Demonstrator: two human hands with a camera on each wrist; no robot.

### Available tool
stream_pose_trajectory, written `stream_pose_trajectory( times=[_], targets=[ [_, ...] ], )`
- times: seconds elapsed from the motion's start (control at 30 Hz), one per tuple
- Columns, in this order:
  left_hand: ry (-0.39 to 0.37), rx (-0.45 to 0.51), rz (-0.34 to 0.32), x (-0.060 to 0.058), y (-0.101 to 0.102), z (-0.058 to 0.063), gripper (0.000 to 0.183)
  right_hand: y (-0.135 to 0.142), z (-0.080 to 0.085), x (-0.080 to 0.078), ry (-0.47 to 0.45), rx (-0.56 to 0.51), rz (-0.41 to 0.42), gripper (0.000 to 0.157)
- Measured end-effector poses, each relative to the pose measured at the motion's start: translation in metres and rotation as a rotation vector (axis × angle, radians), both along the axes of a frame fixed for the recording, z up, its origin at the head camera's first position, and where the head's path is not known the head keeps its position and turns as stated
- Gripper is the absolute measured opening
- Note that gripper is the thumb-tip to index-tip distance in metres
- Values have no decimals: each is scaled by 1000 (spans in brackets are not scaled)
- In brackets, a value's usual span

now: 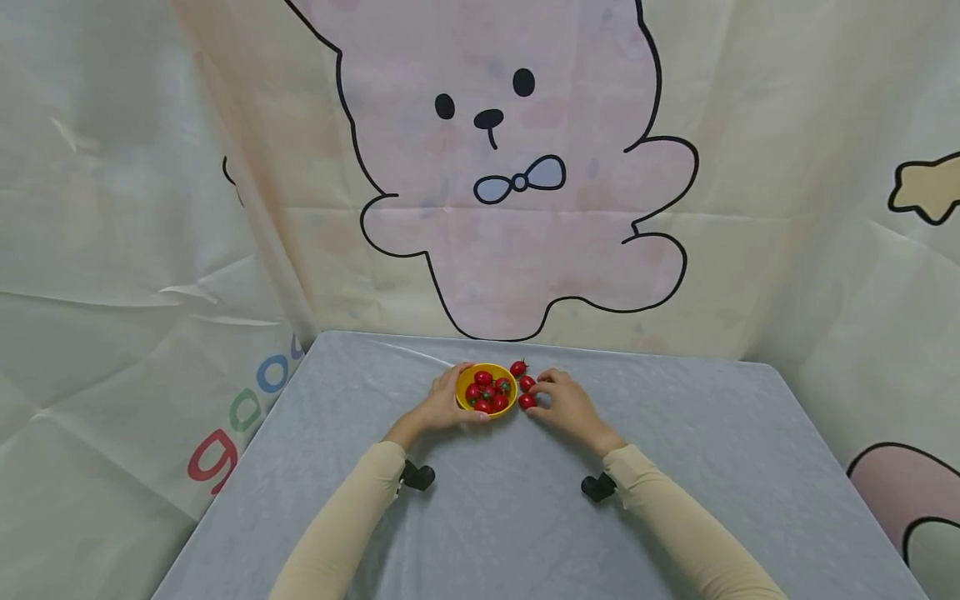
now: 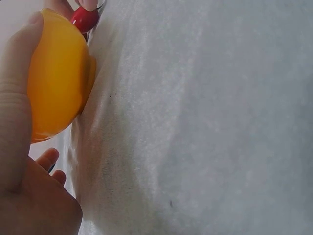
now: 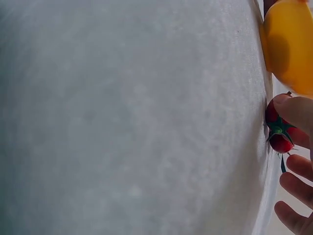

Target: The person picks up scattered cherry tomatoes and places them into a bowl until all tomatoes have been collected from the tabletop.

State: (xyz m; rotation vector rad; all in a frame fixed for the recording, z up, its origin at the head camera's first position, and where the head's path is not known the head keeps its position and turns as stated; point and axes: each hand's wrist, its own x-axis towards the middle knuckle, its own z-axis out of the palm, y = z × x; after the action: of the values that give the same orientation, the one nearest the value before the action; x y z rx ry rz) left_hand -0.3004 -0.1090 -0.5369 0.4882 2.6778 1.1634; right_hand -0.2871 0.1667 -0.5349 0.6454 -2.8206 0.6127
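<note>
A small yellow bowl (image 2: 61, 73) stands on the table with several red cherry tomatoes (image 1: 483, 378) inside, some showing green stems. My left hand (image 1: 441, 407) grips its left side, the thumb along the near wall and the fingers reaching round the far side. Just right of the bowl, my right hand (image 1: 572, 412) pinches a cherry tomato (image 1: 527, 402) between thumb and forefinger, low at the tabletop. Two more tomatoes lie beyond it, a middle one (image 1: 527, 383) and a far one (image 1: 518, 367) with its stem up. The right hand's other fingers are spread in the right wrist view.
A grey-blue cloth covers the table (image 1: 510, 517), whose far edge runs close behind the bowl. Behind it hangs a cream curtain (image 1: 735, 275) printed with a pink bear. Black wrist mounts (image 1: 597, 487) sit under both cream sleeves.
</note>
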Motion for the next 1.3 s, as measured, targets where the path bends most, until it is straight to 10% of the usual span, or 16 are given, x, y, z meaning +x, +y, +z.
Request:
stream_pose_trajectory(
  times=[1.3],
  targets=[
    [31,-59,12,4,1,2,108,-33,57,-14,96,-28,59,26]
  ],
)
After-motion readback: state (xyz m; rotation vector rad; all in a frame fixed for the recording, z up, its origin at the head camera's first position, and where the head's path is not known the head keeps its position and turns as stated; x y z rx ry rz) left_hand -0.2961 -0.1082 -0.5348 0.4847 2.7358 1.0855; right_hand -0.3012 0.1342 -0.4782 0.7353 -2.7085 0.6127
